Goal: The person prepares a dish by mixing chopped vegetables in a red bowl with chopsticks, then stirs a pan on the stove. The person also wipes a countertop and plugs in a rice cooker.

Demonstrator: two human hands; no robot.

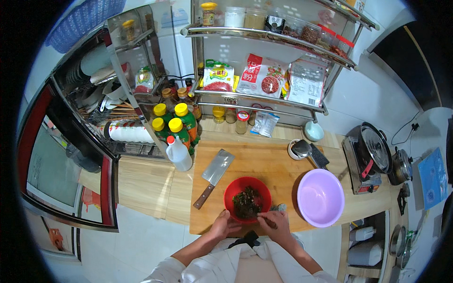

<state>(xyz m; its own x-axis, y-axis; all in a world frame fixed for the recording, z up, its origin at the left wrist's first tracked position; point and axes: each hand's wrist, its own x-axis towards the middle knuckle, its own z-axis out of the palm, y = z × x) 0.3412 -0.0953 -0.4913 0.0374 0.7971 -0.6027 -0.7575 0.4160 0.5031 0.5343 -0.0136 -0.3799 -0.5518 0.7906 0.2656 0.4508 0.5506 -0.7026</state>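
Observation:
A red bowl (pixel 228 191) rests near the front edge of a wooden cutting board (pixel 254 159). Inside it lies a dark green chopped mixture (pixel 246 203). My left hand (pixel 223 226) grips the bowl's near left rim, thumb on top. At the near right rim, my right hand (pixel 275 223) is closed around a utensil with a brown handle (pixel 271 223); its working end dips into the mixture and cannot be made out. Left of the bowl lies a cleaver (pixel 218 167) with a wooden handle. To the right stands a lilac plastic basin (pixel 320 198) with nothing in it.
Yellow-capped bottles (pixel 181 122) and a white red-capped jug (pixel 179 155) stand at the back left. A small white bowl (pixel 294 150) with a ladle and a black grater (pixel 319 155) sit back right. Beyond is a portable stove (pixel 354 166) with a lidded pan (pixel 376 146). A spice rack (pixel 262 95) overhangs the back.

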